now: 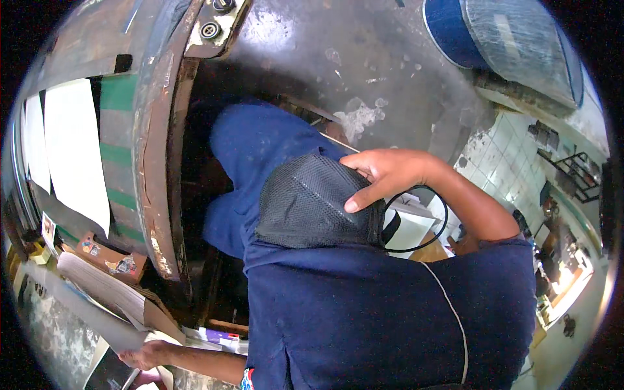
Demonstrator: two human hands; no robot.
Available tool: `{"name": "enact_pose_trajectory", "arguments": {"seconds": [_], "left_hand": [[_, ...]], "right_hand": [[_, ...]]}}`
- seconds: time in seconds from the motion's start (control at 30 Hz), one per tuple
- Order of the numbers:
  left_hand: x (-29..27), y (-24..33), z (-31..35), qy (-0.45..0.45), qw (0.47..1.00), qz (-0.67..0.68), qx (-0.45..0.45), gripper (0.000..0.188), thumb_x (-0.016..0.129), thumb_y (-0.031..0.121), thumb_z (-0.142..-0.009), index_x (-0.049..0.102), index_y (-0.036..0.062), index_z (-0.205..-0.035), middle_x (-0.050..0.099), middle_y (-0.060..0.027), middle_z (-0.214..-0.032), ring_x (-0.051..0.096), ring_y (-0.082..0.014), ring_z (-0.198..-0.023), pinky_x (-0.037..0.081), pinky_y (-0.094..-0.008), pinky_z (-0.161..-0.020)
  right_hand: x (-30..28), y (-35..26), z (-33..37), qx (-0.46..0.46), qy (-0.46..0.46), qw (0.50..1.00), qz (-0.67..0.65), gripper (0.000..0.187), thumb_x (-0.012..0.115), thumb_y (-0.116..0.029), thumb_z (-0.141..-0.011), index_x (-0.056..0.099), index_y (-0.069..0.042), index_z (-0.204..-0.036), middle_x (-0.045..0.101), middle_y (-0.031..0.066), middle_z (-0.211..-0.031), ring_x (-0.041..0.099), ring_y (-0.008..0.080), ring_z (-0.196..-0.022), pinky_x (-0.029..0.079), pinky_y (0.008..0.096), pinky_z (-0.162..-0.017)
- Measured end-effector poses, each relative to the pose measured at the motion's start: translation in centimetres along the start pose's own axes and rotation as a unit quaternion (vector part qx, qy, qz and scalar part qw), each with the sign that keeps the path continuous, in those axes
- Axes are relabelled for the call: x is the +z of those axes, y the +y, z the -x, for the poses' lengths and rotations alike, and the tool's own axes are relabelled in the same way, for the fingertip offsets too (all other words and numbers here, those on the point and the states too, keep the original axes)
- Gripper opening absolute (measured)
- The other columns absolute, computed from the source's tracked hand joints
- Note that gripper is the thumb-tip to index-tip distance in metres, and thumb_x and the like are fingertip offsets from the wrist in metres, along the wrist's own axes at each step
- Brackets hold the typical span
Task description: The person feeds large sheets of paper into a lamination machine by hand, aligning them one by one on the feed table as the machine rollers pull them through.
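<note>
My right hand (390, 177) is closed on a black mesh cap-like thing (309, 205) that lies against my lap and shirt. Its thumb presses on the mesh, and the other fingers are partly hidden behind it. A black cord loop (444, 218) hangs by that wrist. Down at the lower left, my left hand (148, 355) pinches the edge of a curved, greyish paper sheet (120, 330). This sheet lies along a thick stack of papers (114, 289), which looks like an opened book or pad.
A brown wooden frame edge (156, 169) runs down beside my knees. White sheets (73, 143) lie on a green-striped surface at left. A brown stickered box (114, 257) stands near the papers. Beyond is a worn grey tabletop (403, 78) with a blue chair-like thing (507, 39).
</note>
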State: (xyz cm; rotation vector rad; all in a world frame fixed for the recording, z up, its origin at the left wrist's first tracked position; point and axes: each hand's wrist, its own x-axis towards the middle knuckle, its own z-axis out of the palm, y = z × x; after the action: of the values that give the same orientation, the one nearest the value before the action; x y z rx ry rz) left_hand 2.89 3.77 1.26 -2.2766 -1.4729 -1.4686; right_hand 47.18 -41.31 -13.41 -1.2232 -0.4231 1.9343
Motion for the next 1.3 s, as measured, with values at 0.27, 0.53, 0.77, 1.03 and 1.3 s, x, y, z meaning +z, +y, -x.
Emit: {"name": "enact_pose_trajectory", "arguments": {"seconds": [0.27,0.53,0.77,1.03,1.3], "left_hand": [[1.1,4.5,5.1,-0.145,0.986,0.080,0.008,0.027,0.047,0.021,-0.101,0.056,-0.0023,-0.112,0.060,-0.0205,-0.122,0.058,-0.0314,-0.111,0.048,-0.0441,-0.095],[2.1,6.9,10.4,-0.241,0.944,0.219,-0.046,0.029,0.058,0.031,-0.094,0.064,0.0042,-0.085,0.067,-0.0095,-0.088,0.052,-0.0391,-0.120,0.000,-0.0551,-0.117],[2.9,3.5,12.6,-0.260,0.877,0.374,-0.155,0.026,0.062,0.030,-0.092,0.063,0.0068,-0.080,0.068,-0.0077,-0.084,0.054,-0.0386,-0.119,0.005,-0.0548,-0.117],[11.1,-1.1,10.2,-0.254,0.850,0.410,-0.210,0.022,0.059,0.022,-0.087,0.067,0.0020,-0.092,0.068,-0.0086,-0.095,0.053,-0.0345,-0.123,0.006,-0.0515,-0.117],[17.0,-4.8,5.7,-0.216,0.861,0.427,-0.175,0.024,0.060,0.023,-0.086,0.067,0.0017,-0.092,0.067,-0.0107,-0.099,0.052,-0.0326,-0.125,0.011,-0.0477,-0.117]], "right_hand": [[3.0,-3.7,-0.3,0.025,0.124,0.971,0.205,0.086,0.074,-0.060,-0.073,0.050,0.004,-0.125,0.063,0.0229,-0.113,0.062,0.0311,-0.106,0.047,0.0390,-0.092],[2.5,-2.9,-1.2,0.092,0.139,0.965,0.203,0.088,0.079,-0.050,-0.072,0.045,0.003,-0.133,0.059,0.0212,-0.124,0.059,0.0286,-0.113,0.045,0.0385,-0.097],[5.3,-7.2,-3.0,0.112,0.140,0.972,0.152,0.118,0.089,-0.036,-0.065,0.016,0.008,-0.146,0.037,0.0295,-0.143,0.040,0.0373,-0.133,0.030,0.0451,-0.112],[5.1,-5.1,-3.1,0.109,0.148,0.979,0.084,0.113,0.084,-0.033,-0.073,0.010,0.005,-0.149,0.026,0.0272,-0.150,0.029,0.0343,-0.139,0.030,0.0431,-0.112],[7.0,-7.0,-3.3,0.129,0.167,0.970,0.119,0.112,0.083,-0.044,-0.072,0.016,0.004,-0.149,0.030,0.0235,-0.149,0.029,0.0338,-0.139,0.030,0.0425,-0.112]]}}
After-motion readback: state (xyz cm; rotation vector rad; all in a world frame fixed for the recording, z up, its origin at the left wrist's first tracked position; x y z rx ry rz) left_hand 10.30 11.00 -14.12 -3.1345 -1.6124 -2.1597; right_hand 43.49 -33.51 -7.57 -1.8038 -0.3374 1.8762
